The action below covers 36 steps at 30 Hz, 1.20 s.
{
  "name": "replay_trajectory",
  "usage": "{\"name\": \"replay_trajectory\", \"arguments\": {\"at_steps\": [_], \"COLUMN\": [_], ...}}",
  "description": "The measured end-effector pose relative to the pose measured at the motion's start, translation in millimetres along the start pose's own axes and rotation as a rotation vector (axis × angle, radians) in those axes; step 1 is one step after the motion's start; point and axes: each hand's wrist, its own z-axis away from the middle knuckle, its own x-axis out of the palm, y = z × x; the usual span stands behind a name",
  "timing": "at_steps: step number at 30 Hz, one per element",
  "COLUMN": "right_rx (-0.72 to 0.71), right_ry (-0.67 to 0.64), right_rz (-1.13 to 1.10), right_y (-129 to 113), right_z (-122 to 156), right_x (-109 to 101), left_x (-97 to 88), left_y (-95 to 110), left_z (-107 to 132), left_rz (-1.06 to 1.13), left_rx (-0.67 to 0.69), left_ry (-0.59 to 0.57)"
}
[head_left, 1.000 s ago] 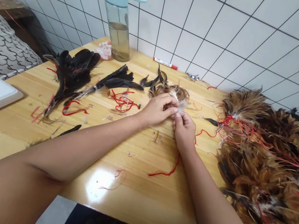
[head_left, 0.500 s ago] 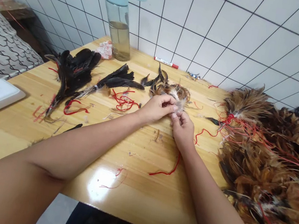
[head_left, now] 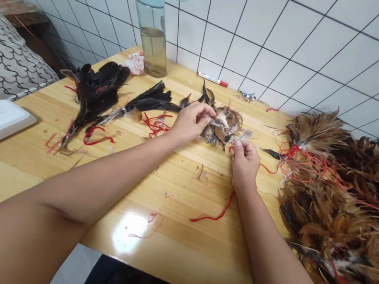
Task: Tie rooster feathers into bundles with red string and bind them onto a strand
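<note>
From where I stand, the person's left hand [head_left: 193,122] is at the near left edge of a loose pile [head_left: 228,119] of brown feathers in the middle of the table [head_left: 170,255], fingers bent and thumb drawn in; I can't tell whether anything is caught between them. The right hand [head_left: 245,163] sits just right of the pile, thumb and fingertips pinched on what looks like a pale wisp [head_left: 246,135]. Anything that light could float off if the pinch slackens, or if somebody's breath or a draught crosses the table. The pile looks unbound, so a brush from the left knuckles could scatter it. A red thread [head_left: 204,218] lies curved below the right wrist, near enough that a careless forearm might drag it along. Farther right, more red strands [head_left: 320,164] tangle among the brown bundles [head_left: 339,201]; a sleeve-wide sweep that way could snag them and pull feathers out. The bottle [head_left: 152,46], upright at the back left near the black feathers [head_left: 99,85], could wet everything if an elbow knocked it over.
</note>
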Motion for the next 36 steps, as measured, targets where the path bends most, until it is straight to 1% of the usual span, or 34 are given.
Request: {"name": "replay_trajectory", "arguments": {"at_steps": [3, 5, 8, 11, 13, 16, 19, 23, 25, 27, 32, 36], "right_rx": [-0.001, -0.019, -0.037, -0.044, -0.045, -0.030, -0.025, -0.038, -0.037, -0.031, -0.007, -0.012], "right_ry": [0.044, 0.052, 0.065, 0.063, 0.053, 0.032, 0.015, 0.006, 0.003, 0.003, 0.019, 0.057], "right_rz": [0.011, 0.034, 0.062, 0.105, 0.146, 0.200, 0.230, 0.251, 0.255, 0.257, 0.239, 0.177], "right_y": [0.7, 0.8, 0.6, -0.8, -2.0, -3.2, -2.6, -0.5, -0.5, -1.6, -4.4, -2.6], "right_z": [-1.0, -1.5, -2.5, -3.1, -2.9, -2.2, -1.9, -2.6, -2.9, -2.9, -2.7, -4.7], "right_x": [-0.6, -0.6, -1.2, -2.4, -2.9, -2.8, -2.0, -1.3, -1.3, -1.3, -1.8, -3.8], "left_x": [-0.2, 1.8, 5.3, 7.9, 8.8, 8.9, 7.7, 5.9, 5.4, 4.9, 3.6, 5.2], "left_y": [3.2, 7.5, 10.5, 7.2, 3.6, 1.1, 3.7, 8.5, 9.1, 9.0, 11.6, 16.3], "left_z": [4.8, 8.7, 12.9, 14.8, 15.5, 15.4, 13.8, 11.2, 10.6, 10.6, 13.1, 17.8], "left_rz": [-0.171, -0.241, -0.314, -0.391, -0.422, -0.407, -0.335, -0.230, -0.222, -0.231, -0.263, -0.324], "left_rx": [0.204, 0.301, 0.381, 0.443, 0.456, 0.435, 0.400, 0.373, 0.362, 0.360, 0.430, 0.551], "left_ry": [-0.117, -0.160, -0.193, -0.222, -0.237, -0.237, -0.230, -0.291, -0.307, -0.296, -0.262, -0.281]}}
